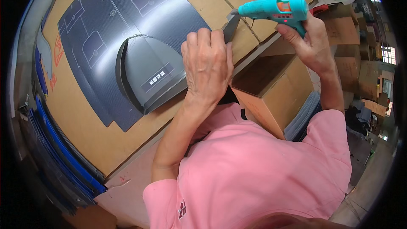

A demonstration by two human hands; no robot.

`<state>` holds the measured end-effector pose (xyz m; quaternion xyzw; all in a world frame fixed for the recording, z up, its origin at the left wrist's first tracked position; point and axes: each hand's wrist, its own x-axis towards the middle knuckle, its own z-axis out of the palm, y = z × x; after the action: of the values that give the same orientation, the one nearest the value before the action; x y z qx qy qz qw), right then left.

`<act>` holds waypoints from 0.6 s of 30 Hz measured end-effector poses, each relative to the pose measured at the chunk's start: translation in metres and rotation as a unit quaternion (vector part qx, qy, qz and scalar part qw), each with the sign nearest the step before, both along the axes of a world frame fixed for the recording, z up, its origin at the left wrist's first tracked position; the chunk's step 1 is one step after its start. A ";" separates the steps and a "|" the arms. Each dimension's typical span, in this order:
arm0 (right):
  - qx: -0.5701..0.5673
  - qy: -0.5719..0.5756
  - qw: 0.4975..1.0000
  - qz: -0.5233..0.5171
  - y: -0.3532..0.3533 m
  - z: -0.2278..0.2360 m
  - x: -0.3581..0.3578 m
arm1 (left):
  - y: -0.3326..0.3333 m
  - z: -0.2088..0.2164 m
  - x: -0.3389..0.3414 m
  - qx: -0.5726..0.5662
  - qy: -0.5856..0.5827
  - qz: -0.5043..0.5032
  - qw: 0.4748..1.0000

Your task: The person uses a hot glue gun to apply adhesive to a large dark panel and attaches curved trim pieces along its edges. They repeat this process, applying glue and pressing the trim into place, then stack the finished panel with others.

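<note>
Steadily, I'd keep the nozzle (234,12) of my teal glue gun (260,8) close to the grey strip (230,29), squeezing evenly. My right hand (311,44) is wrapped round the gun. My left hand (207,65) bunches beside the grey panel (154,65), over the dark sheet (101,21) on the counter (97,144); I can't tell what it pinches.

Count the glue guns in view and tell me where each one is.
1: the turquoise glue gun is held in the right hand, its nozzle pointing left, to the right of the left hand. Others may be hidden from this view.
</note>
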<state>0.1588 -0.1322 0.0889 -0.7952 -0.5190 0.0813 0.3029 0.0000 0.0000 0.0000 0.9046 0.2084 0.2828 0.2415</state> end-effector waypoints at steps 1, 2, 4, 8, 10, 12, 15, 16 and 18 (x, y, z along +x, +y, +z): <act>0.009 -0.017 1.000 0.006 0.001 -0.003 -0.001 | -0.001 0.000 -0.001 0.006 0.000 0.001 1.000; 0.019 -0.034 0.999 0.012 0.001 -0.005 -0.002 | -0.001 0.000 -0.001 0.011 0.001 0.003 1.000; 0.005 -0.054 0.999 0.003 -0.001 -0.003 0.001 | -0.004 0.000 0.002 0.022 -0.008 0.006 1.000; 0.018 -0.072 0.997 0.010 -0.001 -0.004 0.002 | -0.005 -0.001 0.004 0.042 -0.008 0.009 0.999; 0.006 -0.072 0.997 0.009 -0.001 -0.002 0.000 | -0.005 -0.001 0.004 0.044 -0.001 0.008 0.999; -0.001 -0.074 0.997 0.015 0.000 -0.001 0.000 | -0.005 -0.002 0.003 0.047 0.002 0.009 0.999; -0.010 -0.080 0.996 0.022 0.000 0.000 0.000 | -0.005 -0.003 0.004 0.050 0.002 0.011 0.999; -0.017 -0.082 0.996 0.019 0.000 0.000 0.000 | -0.005 -0.003 0.003 0.051 0.004 0.011 0.999; -0.019 -0.087 0.996 0.014 0.000 -0.001 0.002 | -0.005 -0.003 0.003 0.053 0.005 0.011 0.999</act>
<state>0.1605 -0.1321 0.0878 -0.7973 -0.5530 0.0255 0.2405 0.0034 -0.0045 -0.0029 0.9153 0.2046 0.2913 0.1886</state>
